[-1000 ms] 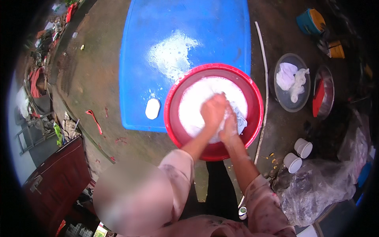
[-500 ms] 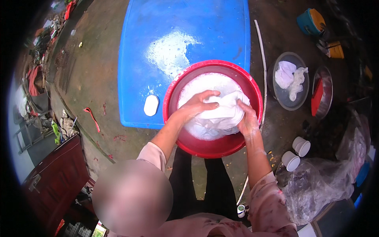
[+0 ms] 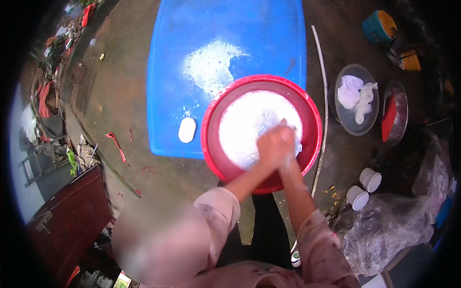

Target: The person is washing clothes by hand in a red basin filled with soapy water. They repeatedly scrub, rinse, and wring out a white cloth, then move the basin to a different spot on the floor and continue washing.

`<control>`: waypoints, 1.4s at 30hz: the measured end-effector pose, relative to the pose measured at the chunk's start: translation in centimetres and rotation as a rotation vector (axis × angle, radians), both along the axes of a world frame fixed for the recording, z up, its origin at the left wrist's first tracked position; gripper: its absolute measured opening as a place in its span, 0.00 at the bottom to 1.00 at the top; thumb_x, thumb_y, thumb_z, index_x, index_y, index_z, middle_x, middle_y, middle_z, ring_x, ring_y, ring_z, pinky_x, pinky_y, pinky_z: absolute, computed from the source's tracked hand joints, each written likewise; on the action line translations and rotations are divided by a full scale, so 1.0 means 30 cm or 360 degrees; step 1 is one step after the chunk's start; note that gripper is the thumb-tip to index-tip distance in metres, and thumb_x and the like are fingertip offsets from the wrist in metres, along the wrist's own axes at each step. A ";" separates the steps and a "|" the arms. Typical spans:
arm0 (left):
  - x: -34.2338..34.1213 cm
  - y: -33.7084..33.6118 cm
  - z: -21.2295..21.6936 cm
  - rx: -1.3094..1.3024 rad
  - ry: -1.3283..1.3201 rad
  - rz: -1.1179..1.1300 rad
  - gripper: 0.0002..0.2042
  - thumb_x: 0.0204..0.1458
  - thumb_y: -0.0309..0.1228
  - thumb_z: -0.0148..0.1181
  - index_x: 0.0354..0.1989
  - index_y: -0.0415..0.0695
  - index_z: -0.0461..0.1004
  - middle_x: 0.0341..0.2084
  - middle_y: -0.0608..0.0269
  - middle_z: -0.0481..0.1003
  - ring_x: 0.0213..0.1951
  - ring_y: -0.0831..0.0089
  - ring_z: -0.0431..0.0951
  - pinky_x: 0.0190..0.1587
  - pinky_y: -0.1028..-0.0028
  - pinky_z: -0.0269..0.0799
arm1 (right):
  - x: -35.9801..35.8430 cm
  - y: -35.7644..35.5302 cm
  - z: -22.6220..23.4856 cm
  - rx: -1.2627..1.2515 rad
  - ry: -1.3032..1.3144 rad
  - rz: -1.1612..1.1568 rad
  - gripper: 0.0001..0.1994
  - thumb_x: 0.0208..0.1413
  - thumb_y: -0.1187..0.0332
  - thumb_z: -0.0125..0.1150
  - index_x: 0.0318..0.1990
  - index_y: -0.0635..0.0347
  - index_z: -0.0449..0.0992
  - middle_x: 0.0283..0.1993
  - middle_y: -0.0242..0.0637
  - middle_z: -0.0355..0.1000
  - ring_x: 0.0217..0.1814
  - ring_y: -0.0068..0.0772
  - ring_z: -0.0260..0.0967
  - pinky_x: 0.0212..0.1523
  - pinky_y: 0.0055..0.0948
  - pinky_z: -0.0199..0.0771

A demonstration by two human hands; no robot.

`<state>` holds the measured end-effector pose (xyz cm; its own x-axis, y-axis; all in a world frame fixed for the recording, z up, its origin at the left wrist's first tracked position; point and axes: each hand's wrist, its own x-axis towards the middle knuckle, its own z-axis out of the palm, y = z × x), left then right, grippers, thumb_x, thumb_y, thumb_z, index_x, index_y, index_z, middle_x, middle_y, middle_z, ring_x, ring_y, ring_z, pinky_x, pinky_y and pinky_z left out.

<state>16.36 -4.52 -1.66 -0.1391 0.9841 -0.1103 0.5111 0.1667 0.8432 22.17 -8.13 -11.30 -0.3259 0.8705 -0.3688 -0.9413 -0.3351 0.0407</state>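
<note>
A red plastic basin (image 3: 211, 152) of white suds (image 3: 237, 122) stands at the near right corner of a blue table (image 3: 168, 86). Over its near right part my two hands are pressed together, slightly blurred. My left hand (image 3: 270, 148) and my right hand (image 3: 287, 139) are both closed on a wet white cloth (image 3: 270, 120), bunched between and beneath them. Part of the cloth trails into the suds. My fingers are partly hidden, and the cloth's full shape does not show. A white oblong block (image 3: 187, 130) lies on the blue top, left of the basin.
To the right, a grey basin (image 3: 353, 128) holds white and pale lilac cloths. Beside it, a metal basin (image 3: 399, 127) holds something red. A white pipe (image 3: 321, 62) runs along the floor. Two white tubs (image 3: 357, 198) stand near clear plastic sheeting (image 3: 384, 225).
My hands have come together from opposite sides of the cloth and moved lower. The cloth, spread between them before, is now bunched up and partly down in the suds.
</note>
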 end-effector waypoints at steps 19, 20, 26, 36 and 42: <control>-0.070 0.082 -0.080 -0.0442 0.0069 0.0048 0.18 0.53 0.45 0.55 0.21 0.43 0.74 0.20 0.48 0.74 0.25 0.52 0.76 0.30 0.56 0.69 | -0.092 0.103 0.225 -0.0283 -0.0716 0.0172 0.22 0.66 0.49 0.39 0.56 0.53 0.69 0.58 0.35 0.68 0.56 0.28 0.66 0.61 0.29 0.63; -0.034 -0.001 -0.070 -0.0309 0.0094 0.0013 0.18 0.52 0.45 0.56 0.20 0.43 0.73 0.17 0.48 0.73 0.23 0.53 0.76 0.28 0.58 0.67 | -0.048 0.097 0.185 -0.0001 -0.0515 0.0223 0.22 0.66 0.49 0.40 0.56 0.53 0.69 0.58 0.35 0.68 0.56 0.29 0.66 0.61 0.30 0.63; -0.126 0.100 -0.134 -0.0517 0.0252 0.0018 0.20 0.54 0.47 0.53 0.18 0.46 0.76 0.20 0.47 0.75 0.25 0.50 0.78 0.27 0.55 0.70 | -0.138 0.029 0.212 -0.0693 -0.1090 -0.0017 0.20 0.67 0.51 0.39 0.50 0.56 0.70 0.43 0.33 0.71 0.42 0.29 0.68 0.51 0.29 0.69; -0.172 0.073 -0.171 -0.0383 0.0093 -0.0275 0.15 0.57 0.39 0.53 0.27 0.39 0.77 0.19 0.51 0.76 0.23 0.57 0.78 0.29 0.61 0.70 | -0.011 0.082 0.272 -0.0683 -0.0968 0.0283 0.25 0.65 0.52 0.46 0.59 0.63 0.65 0.54 0.37 0.72 0.56 0.35 0.70 0.60 0.37 0.67; -0.358 0.179 -0.075 -0.1426 -0.1458 -0.0452 0.20 0.55 0.40 0.60 0.47 0.35 0.74 0.40 0.60 0.76 0.44 0.71 0.75 0.50 0.75 0.68 | 0.136 0.173 0.397 -0.0184 -0.1238 0.0543 0.19 0.56 0.70 0.59 0.55 0.65 0.70 0.50 0.39 0.73 0.53 0.35 0.71 0.57 0.35 0.70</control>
